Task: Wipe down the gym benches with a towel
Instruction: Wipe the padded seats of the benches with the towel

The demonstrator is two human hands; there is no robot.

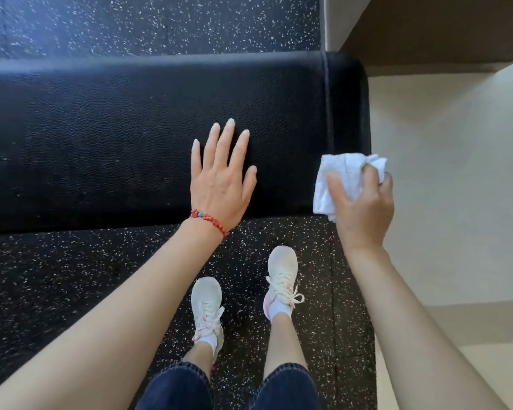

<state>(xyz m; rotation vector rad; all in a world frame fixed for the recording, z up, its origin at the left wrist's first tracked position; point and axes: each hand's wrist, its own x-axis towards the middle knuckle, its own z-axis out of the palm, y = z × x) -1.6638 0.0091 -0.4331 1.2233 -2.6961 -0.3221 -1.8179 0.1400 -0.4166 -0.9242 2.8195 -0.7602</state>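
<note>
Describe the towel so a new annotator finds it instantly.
Start at the long black padded bench across the frame and follow it to its right end. There the right hand grips a small crumpled white towel, the only white cloth in view, at the bench's near corner.

bench (131,137) cut off at left edge, towel (341,179) partly hidden by right hand (365,202)

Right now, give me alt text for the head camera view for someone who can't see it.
Seen from above, a person's right hand grips a white towel at the end of a black bench, while the left hand rests flat on the pad. White sneakers stand on speckled floor.
</note>
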